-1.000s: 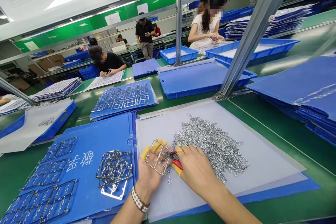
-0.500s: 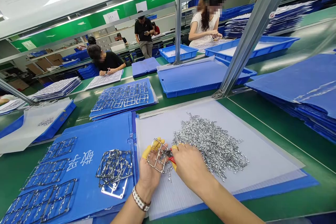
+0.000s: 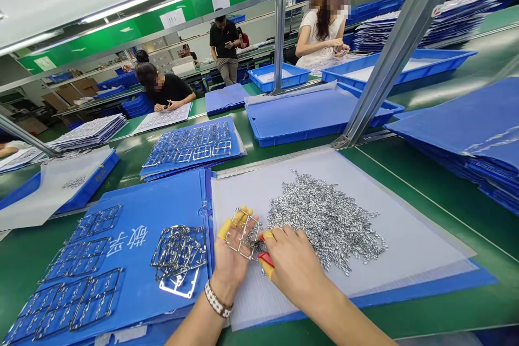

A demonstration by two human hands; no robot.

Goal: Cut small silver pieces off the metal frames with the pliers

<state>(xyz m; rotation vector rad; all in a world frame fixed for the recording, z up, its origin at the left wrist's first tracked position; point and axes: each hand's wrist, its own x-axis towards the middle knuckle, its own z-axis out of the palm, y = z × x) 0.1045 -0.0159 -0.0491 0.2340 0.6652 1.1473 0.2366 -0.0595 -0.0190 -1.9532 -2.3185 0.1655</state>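
My left hand [image 3: 230, 257] lies palm up with yellow finger cots and holds a small metal frame [image 3: 242, 237] across its fingers. Against that frame, my right hand [image 3: 295, 267] is closed on red-handled cutters [image 3: 264, 257]. Both hands hover over a translucent white sheet [image 3: 405, 238] with a heap of small loose metal parts [image 3: 328, 216] just right of them. To the left, a pile of stripped metal frames [image 3: 178, 254] rests on a blue board [image 3: 162, 211].
More metal frames [image 3: 77, 286] lie on the blue board at left and on a further board [image 3: 190, 146]. Blue trays [image 3: 308, 116] and a slanted metal post [image 3: 385, 59] stand behind. Stacked blue boards [image 3: 474, 135] sit at right. Other people work at far benches.
The view has shifted slightly; my hands stay together at the frame, with the cutters working a little lower along it. The piles have not moved.
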